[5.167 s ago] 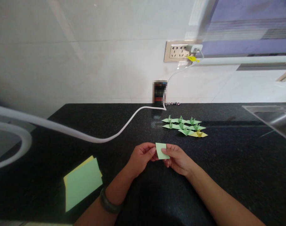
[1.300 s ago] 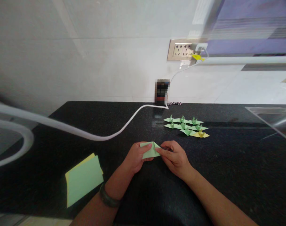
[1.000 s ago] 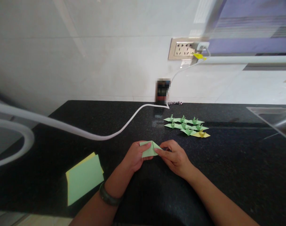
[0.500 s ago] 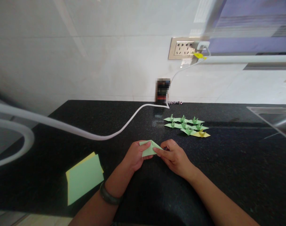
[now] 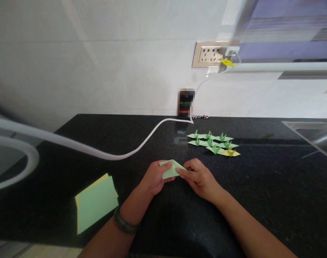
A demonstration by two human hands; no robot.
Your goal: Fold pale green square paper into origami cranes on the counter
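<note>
**Green paper [image 5: 169, 174] in hand, folding partway**

Location: the piece is between the two hands, above the near middle of the black counter [image 5: 273, 186]. Its outline comes to a peak at the far edge and slopes down toward the right; layers underneath are hidden from where I stand.

Grip: left hand [image 5: 155, 178] holds the paper narrowly by its left part, thumb flat on top, fingers below. Right hand [image 5: 202, 178] pinches the right corner, thumb on the paper, other fingers curled. Both grips look light.

Done: eight folded birds stand far right of the hands. Count: seven green birds [image 5: 215, 150] and one yellow bird [image 5: 230, 153], in two rows of three and a nearer pair. All have wings spread and look finished.

Left: the piece in hand shows no wings, neck or tail; I judge it at a middle stage, with shaping not yet done. Flat stock lies near left: a green sheet [image 5: 97, 205] over a yellow sheet [image 5: 105, 177], edges misaligned, both apparently unfolded. How many sheets lie beneath, I cannot tell.
</note>
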